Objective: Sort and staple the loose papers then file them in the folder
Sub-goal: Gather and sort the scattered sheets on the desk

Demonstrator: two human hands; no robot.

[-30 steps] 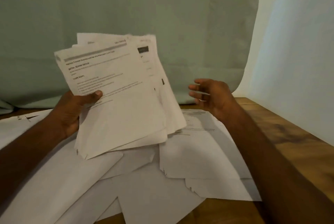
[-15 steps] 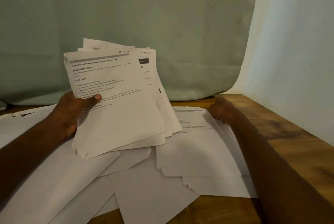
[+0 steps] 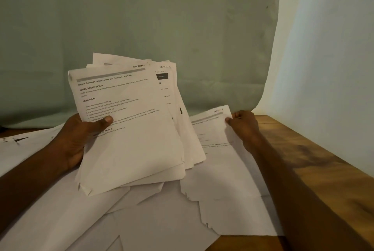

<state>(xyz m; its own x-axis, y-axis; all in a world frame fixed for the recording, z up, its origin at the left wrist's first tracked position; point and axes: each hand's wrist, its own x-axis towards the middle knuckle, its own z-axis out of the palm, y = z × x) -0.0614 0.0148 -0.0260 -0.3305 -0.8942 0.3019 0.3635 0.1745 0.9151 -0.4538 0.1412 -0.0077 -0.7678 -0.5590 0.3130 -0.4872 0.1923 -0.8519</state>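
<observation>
Papers, loose, white, printed in black: lying scattered across the wooden table [image 3: 315, 161], overlapping one another at odd angles, several showing torn or dog-eared corners.

Left of the fanned stack [image 3: 131, 129]: blank-looking sheets [image 3: 40, 200] lying flat, one bearing a dark mark near its far edge. The left hand [image 3: 74, 141] is gripping the stack at its left edge, thumb pressing across the top page, fingers hidden behind.

Fanned stack: being held upright and tilted above the table sheets. Its top page is reading "SECTION 1", with headings "INITIAL SCENE SETUP" and "TASK GOAL"; pages behind are splaying out to the right, one marked "SECTION 2".

Right of the stack: a single printed sheet [image 3: 214, 149] lying on the table, its far right corner being pinched by the right hand [image 3: 242, 125], fingers curling onto that corner. Its header is too faint to read with certainty.

Handling, as judged: sheets are looking light, limp and easily creased; the fan is likely slipping apart unless pinched firmly at one edge. A single sheet is best taken by a corner or edge and lifted gently, the torn edges being liable to rip further.

No stapler or folder is showing.
</observation>
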